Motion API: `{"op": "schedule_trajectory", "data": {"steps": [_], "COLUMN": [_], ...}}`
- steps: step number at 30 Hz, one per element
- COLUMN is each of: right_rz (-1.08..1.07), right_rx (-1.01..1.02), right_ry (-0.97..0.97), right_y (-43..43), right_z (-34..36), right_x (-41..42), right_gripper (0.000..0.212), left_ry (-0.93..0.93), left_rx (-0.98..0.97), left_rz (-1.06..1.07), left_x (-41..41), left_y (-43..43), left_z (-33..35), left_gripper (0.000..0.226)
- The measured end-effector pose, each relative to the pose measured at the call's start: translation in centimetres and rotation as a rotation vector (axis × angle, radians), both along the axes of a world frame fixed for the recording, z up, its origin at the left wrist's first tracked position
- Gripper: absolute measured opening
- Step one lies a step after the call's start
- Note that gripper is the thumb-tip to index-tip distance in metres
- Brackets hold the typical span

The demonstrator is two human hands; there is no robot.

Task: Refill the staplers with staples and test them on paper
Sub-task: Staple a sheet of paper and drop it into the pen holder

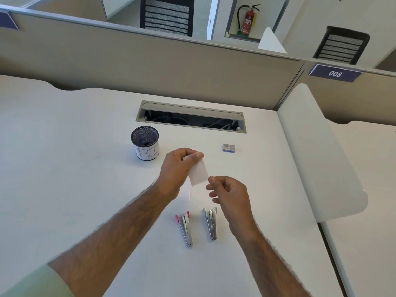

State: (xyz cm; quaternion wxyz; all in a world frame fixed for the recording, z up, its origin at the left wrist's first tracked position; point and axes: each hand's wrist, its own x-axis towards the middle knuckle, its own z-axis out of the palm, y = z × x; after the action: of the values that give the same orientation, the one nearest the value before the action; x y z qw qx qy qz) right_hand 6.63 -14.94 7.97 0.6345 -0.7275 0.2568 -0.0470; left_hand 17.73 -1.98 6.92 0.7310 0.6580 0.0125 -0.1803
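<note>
My left hand (177,168) holds a small white slip of paper (198,172) above the desk, thumb and fingers pinched on its upper end. My right hand (229,194) hovers just right of the slip's lower corner, fingers curled and slightly apart, holding nothing that I can see. Two staplers lie on the white desk below the hands, both swung open: one with a pink end (184,227) on the left and a plain metal one (211,222) on the right. A small box of staples (229,147) rests further back on the right.
A black mesh pen cup (145,143) with a white label stands behind my left hand. An open cable tray (190,116) is set into the desk (64,157) at the back. Beige partition walls close the rear, and a white divider (317,151) bounds the right.
</note>
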Motion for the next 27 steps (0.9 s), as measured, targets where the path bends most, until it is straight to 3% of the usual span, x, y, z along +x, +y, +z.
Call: {"op": "schedule_trajectory", "data": {"steps": [4, 9, 16, 19, 22, 24, 27], "right_rz": [0.007, -0.143, -0.106, -0.117, 0.125, 0.24, 0.277], "right_rx": [-0.035, 0.084, 0.127, -0.187, -0.679, -0.811, -0.836], "right_ry": [0.003, -0.04, -0.049, 0.059, 0.395, 0.508, 0.498], "right_y": [0.2, -0.3, -0.6, -1.0, -0.8, -0.4, 0.0], "right_z": [0.3, 0.2, -2.1, -4.6, -7.5, -8.9, -9.7], "right_x": [0.5, 0.6, -0.7, -1.6, -3.3, -4.3, -4.8], "right_gripper": [0.013, 0.015, 0.022, 0.028, 0.052, 0.062, 0.049], "left_ry": [0.005, 0.107, 0.057, 0.059, 0.064, 0.062, 0.053], "left_rx": [-0.009, -0.187, -0.034, -0.039, -0.061, -0.066, -0.071], "left_rz": [-0.121, -0.037, -0.019, 0.006, 0.004, 0.008, 0.009], "left_x": [-1.2, -3.1, -3.5, -3.2, -3.0, -2.8, -2.6], "left_y": [-0.3, -0.6, 0.0, 0.2, 0.2, 0.3, 0.4], "left_z": [-0.5, -1.3, -1.5, -1.3, -1.1, -0.9, -0.9], "left_gripper": [0.01, 0.011, 0.015, 0.012, 0.01, 0.01, 0.01]}}
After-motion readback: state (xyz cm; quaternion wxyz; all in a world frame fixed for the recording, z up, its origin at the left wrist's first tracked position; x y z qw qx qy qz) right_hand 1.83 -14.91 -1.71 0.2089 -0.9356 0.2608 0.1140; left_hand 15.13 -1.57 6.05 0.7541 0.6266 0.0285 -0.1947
